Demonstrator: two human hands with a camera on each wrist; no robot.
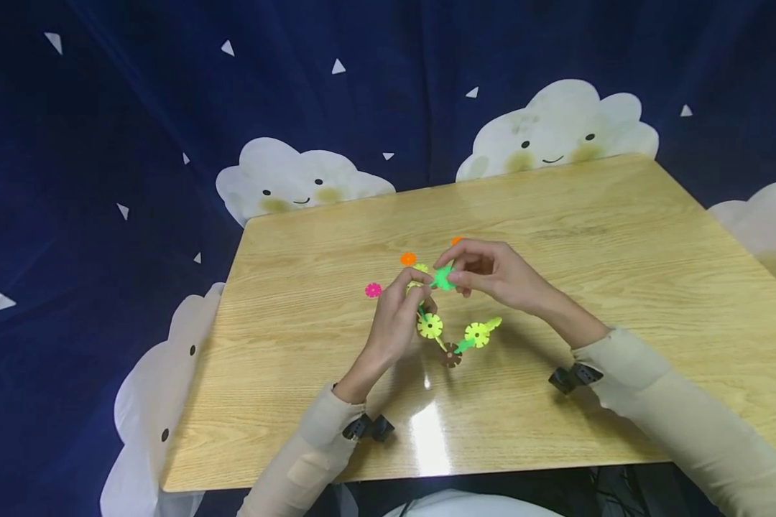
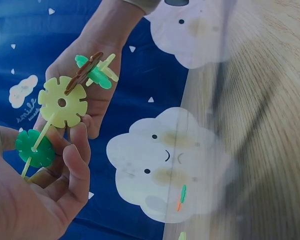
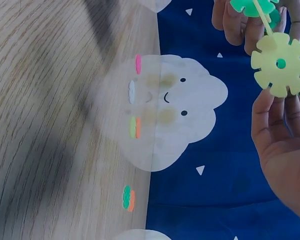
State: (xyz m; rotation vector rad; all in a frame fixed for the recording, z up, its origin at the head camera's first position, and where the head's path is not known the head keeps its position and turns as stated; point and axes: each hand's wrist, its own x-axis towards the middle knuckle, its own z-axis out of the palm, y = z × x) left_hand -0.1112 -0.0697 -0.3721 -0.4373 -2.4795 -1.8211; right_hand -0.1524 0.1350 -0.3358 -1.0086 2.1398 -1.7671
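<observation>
My left hand (image 1: 394, 319) holds a chain of notched plastic snowflake discs. A yellow disc (image 1: 430, 326), a brown disc (image 1: 451, 355) and another yellow disc (image 1: 477, 334) hang below its fingers, joined edge to edge with green ones. My right hand (image 1: 501, 276) pinches a bright green disc (image 1: 444, 278) between thumb and fingers, close to the left fingertips. In the left wrist view, a darker green disc (image 2: 35, 148) sits among the left fingers. A pale yellow disc (image 3: 280, 65) is at the left fingertips in the right wrist view. Fingers partly hide the joints there.
Loose discs lie on the wooden table (image 1: 297, 345) beyond the hands: a pink disc (image 1: 373, 290), an orange disc (image 1: 408, 258) and a yellow disc (image 1: 421, 268). A white disc (image 3: 132, 92) shows in the right wrist view. A dark blue curtain (image 1: 362, 108) hangs behind the table.
</observation>
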